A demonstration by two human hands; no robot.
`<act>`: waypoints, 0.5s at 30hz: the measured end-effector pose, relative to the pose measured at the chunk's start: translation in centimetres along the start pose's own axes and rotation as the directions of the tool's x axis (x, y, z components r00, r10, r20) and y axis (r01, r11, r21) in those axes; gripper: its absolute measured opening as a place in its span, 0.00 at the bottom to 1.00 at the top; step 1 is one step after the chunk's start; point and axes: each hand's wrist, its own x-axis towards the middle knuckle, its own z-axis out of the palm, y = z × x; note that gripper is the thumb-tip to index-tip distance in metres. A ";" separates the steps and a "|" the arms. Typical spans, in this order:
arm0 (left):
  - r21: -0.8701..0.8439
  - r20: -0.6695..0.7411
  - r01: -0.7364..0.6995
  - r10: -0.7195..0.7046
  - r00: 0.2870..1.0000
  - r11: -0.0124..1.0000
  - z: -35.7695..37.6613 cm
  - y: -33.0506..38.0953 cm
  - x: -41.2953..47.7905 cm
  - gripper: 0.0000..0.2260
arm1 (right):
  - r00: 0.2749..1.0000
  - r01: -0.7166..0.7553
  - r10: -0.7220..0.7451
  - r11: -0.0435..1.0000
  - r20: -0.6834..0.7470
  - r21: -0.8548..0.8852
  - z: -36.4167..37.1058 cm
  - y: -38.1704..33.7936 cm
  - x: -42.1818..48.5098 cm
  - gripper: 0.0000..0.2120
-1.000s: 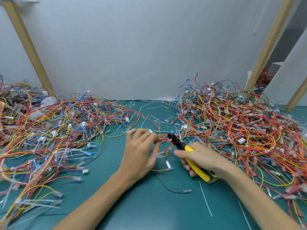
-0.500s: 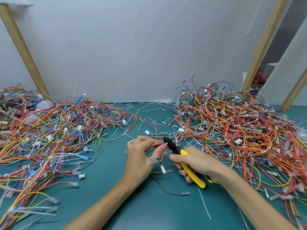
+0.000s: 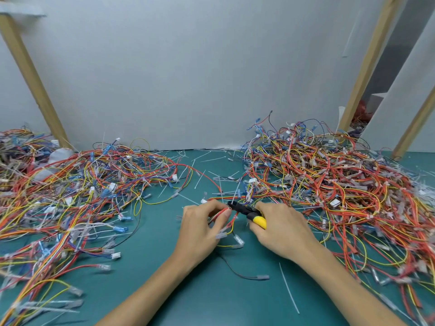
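- Left hand (image 3: 202,234) pinches the wire harness (image 3: 231,224) at the middle of the table (image 3: 164,290), between left pile (image 3: 70,196) and right pile (image 3: 341,184).
- Right hand (image 3: 282,231) is clenched round the yellow cutters (image 3: 244,211), nose at the harness.
- We judge this the snipping step. Next: squeeze, with the blades missing the wires.

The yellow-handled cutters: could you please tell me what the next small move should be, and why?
Probably squeeze the cutters shut to snip a tie on the wire bundle, though the tie itself is too small to see. The right hand holds their black tip against the red and yellow wires that the left hand pinches, and cut white ties lie on the mat.
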 end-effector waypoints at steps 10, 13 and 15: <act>0.369 0.163 -0.120 0.063 0.985 0.922 0.2 -0.4 -0.3 0.11 | 0.983 0.181 -0.181 0.983 0.018 -0.029 0.7 1.7 0.6 0.11; 0.445 0.167 -0.200 0.138 0.976 0.873 -0.5 -0.7 -0.1 0.11 | 0.977 0.210 -0.210 0.977 0.023 -0.028 0.9 1.8 0.5 0.11; 0.469 0.173 -0.225 0.162 0.972 0.854 -0.7 -0.7 -0.1 0.10 | 0.977 0.214 -0.214 0.977 0.017 0.003 1.0 1.6 0.4 0.10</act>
